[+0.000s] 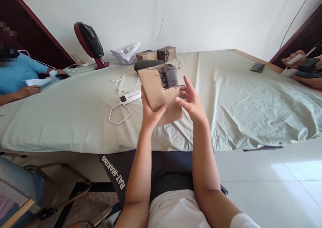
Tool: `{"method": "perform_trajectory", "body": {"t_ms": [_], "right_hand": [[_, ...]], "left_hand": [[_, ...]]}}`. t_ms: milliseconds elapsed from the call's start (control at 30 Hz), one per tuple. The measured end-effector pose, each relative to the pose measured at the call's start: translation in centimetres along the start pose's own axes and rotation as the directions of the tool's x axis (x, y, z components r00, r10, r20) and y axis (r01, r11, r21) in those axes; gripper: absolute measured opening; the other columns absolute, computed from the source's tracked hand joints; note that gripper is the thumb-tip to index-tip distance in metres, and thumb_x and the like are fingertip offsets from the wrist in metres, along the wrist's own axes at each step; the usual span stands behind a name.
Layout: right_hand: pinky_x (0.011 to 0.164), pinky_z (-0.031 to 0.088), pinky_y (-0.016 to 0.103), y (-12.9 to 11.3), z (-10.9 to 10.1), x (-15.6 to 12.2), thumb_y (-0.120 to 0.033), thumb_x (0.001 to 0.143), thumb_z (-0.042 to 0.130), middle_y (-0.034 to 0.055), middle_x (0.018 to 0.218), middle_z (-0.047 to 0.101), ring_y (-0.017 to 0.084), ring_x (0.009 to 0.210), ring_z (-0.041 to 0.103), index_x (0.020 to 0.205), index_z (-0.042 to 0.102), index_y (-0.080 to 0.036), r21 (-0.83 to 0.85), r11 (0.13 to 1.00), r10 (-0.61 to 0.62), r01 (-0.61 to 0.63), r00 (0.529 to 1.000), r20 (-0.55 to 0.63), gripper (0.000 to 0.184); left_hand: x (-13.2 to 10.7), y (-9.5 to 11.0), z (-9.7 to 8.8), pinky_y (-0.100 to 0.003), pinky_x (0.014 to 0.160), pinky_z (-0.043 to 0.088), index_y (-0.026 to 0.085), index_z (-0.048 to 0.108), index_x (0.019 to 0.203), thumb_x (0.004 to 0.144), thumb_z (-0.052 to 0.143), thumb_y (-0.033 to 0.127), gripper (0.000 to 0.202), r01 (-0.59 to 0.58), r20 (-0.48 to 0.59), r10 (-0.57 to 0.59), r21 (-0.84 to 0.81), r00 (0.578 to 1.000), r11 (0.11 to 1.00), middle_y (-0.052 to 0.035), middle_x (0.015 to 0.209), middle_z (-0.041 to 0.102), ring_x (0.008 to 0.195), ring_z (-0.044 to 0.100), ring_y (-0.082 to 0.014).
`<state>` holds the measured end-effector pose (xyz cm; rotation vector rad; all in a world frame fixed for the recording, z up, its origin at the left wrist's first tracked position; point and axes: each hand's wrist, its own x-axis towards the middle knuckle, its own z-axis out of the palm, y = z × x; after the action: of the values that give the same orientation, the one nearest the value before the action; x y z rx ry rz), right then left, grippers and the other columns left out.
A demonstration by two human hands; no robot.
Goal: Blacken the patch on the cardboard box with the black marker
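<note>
1. Your left hand (149, 116) grips the cardboard box (151, 88) low on its left side, thumb pressed on the near face, remaining fingers mostly hidden behind.
2. Your right hand (193, 103) has its fingers spread at the box's right edge; you can't tell whether the thumb touches.
3. The box sits tilted between your hands, above the near middle of the green tablecloth (241, 117). The step in hand looks like handling it; a steadier hold would call for closing your right fingers on that edge.
4. Left of the box lies a white power strip (132, 96).
5. Farther off, patterned cartons (166, 54) stand by the wall.
</note>
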<state>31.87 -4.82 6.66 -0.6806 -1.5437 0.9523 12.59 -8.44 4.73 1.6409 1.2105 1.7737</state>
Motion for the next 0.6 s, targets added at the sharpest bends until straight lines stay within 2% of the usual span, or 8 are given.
{"method": "perform_trajectory", "body": {"t_ms": [100, 167, 200, 267, 333, 400, 500, 600], "right_hand": [[0.071, 0.064, 0.037, -0.6, -0.8, -0.2, -0.068, 0.096, 0.074, 0.0051, 0.112, 0.068, 0.018, 0.079, 0.066, 0.147, 0.068, -0.036, 0.106, 0.994, 0.028, -0.028, 1.000, 0.002, 0.060], [0.079, 0.065, 0.041, -0.3, -0.7, -0.1, -0.069, 0.094, 0.076, 0.0062, 0.113, 0.066, 0.021, 0.087, 0.065, 0.140, 0.072, -0.035, -0.066, 0.998, -0.011, 0.001, 0.990, -0.142, 0.057], [0.092, 0.065, 0.047, 0.0, -0.4, 0.0, -0.071, 0.091, 0.078, 0.0080, 0.120, 0.065, 0.025, 0.100, 0.066, 0.145, 0.069, -0.036, -0.183, 0.983, -0.036, -0.003, 0.978, -0.206, 0.065], [0.117, 0.052, 0.064, 0.4, 0.3, 0.1, -0.078, 0.083, 0.082, 0.0125, 0.143, 0.057, 0.037, 0.134, 0.058, 0.164, 0.049, -0.041, -0.347, 0.936, -0.037, -0.060, 0.963, -0.266, 0.095], [0.126, 0.035, 0.077, 0.6, 1.0, 0.1, -0.085, 0.077, 0.082, 0.0158, 0.164, 0.040, 0.045, 0.157, 0.038, 0.176, 0.020, -0.043, -0.386, 0.913, 0.028, -0.129, 0.966, -0.257, 0.124], [0.129, 0.028, 0.080, 0.4, 1.6, -0.1, -0.088, 0.074, 0.082, 0.0178, 0.175, 0.024, 0.049, 0.166, 0.023, 0.178, 0.003, -0.041, -0.375, 0.913, 0.074, -0.163, 0.968, -0.240, 0.138], [0.132, 0.026, 0.078, -0.6, 1.9, -0.4, -0.087, 0.072, 0.085, 0.0180, 0.181, 0.013, 0.049, 0.169, 0.018, 0.178, -0.001, -0.039, -0.364, 0.923, 0.045, -0.125, 0.974, -0.220, 0.144], [0.135, 0.024, 0.075, -1.9, 1.8, -0.4, -0.082, 0.069, 0.090, 0.0154, 0.182, 0.016, 0.047, 0.170, 0.019, 0.178, 0.007, -0.039, -0.368, 0.928, -0.014, -0.058, 0.982, -0.191, 0.144]], "left_hand": [[0.4, -0.8, -1.9, -0.057, 0.130, 0.044, 0.035, 0.022, 0.173, 0.081, 0.083, 0.075, 0.118, 0.103, 0.138, -0.067, -0.270, 0.988, 0.958, -0.0141, 0.175, 0.043, 0.158, 0.049, -0.0418], [0.4, -1.1, -2.4, -0.057, 0.131, 0.043, 0.038, 0.023, 0.173, 0.080, 0.088, 0.071, 0.118, 0.123, 0.197, -0.071, -0.267, 0.978, 0.956, -0.0119, 0.179, 0.038, 0.161, 0.045, -0.0416], [0.3, -1.3, -2.4, -0.057, 0.132, 0.041, 0.040, 0.023, 0.173, 0.079, 0.090, 0.069, 0.119, 0.125, 0.210, -0.075, -0.240, 0.975, 0.963, -0.0106, 0.181, 0.033, 0.163, 0.041, -0.0412], [0.2, -1.4, -2.4, -0.057, 0.135, 0.035, 0.042, 0.019, 0.174, 0.077, 0.093, 0.068, 0.125, 0.112, 0.228, -0.067, -0.191, 0.971, 0.975, -0.0098, 0.184, 0.026, 0.169, 0.031, -0.0401], [0.1, -1.3, -2.4, -0.059, 0.136, 0.032, 0.043, 0.011, 0.175, 0.072, 0.093, 0.074, 0.135, 0.093, 0.262, -0.044, -0.179, 0.964, 0.979, -0.0119, 0.183, 0.024, 0.169, 0.028, -0.0414], [0.0, -0.8, -2.5, -0.063, 0.136, 0.030, 0.043, 0.006, 0.176, 0.067, 0.093, 0.079, 0.144, 0.082, 0.288, -0.039, -0.137, 0.957, 0.987, -0.0139, 0.183, 0.018, 0.169, 0.026, -0.0447], [-0.4, 0.9, -2.5, -0.071, 0.136, 0.022, 0.043, 0.009, 0.176, 0.068, 0.095, 0.077, 0.142, 0.120, 0.260, -0.132, 0.060, 0.957, 0.991, -0.0150, 0.184, 0.007, 0.171, 0.014, -0.0487], [-0.9, 2.5, -2.4, -0.077, 0.135, 0.011, 0.043, 0.012, 0.176, 0.074, 0.097, 0.061, 0.133, 0.117, 0.210, -0.164, 0.222, 0.964, 0.968, -0.0143, 0.183, 0.005, 0.172, -0.001, -0.0503]]}}
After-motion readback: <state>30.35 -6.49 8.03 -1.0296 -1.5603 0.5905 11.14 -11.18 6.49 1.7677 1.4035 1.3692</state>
